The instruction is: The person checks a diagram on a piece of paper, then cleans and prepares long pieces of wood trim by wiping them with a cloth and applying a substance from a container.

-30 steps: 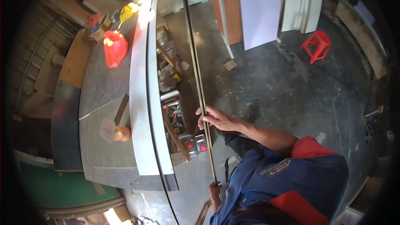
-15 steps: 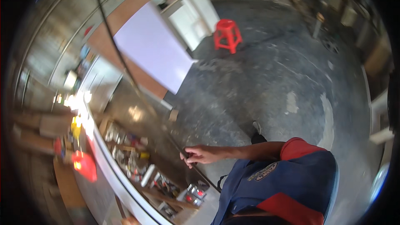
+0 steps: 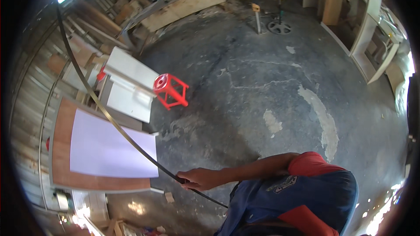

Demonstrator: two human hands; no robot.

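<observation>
A long, thin, bendy strip (image 3: 131, 143), dark with a brassy sheen, curves from the upper left down past my waist. My right hand (image 3: 201, 179) is closed around it towards its lower end, with the arm stretched out to the left. Beyond the strip lies a board (image 3: 61, 148) with a brown border, and a pale lilac sheet (image 3: 109, 148) covers much of it. Part of the strip crosses in front of that sheet. My left hand is out of view.
On the grey concrete floor (image 3: 245, 113) stands a red plastic stool (image 3: 171, 91), beside white panels (image 3: 129, 100). A wooden bench (image 3: 183, 8) is at the back. Near a post, a spoked wheel-like base (image 3: 279, 27) rests on the floor. Open cabinet frames (image 3: 367, 57) line the right.
My view has swung, bringing the stool and lilac sheet lower and further left. The tool-filled shelves have mostly dropped out of sight. My right hand keeps hold of the strip.
</observation>
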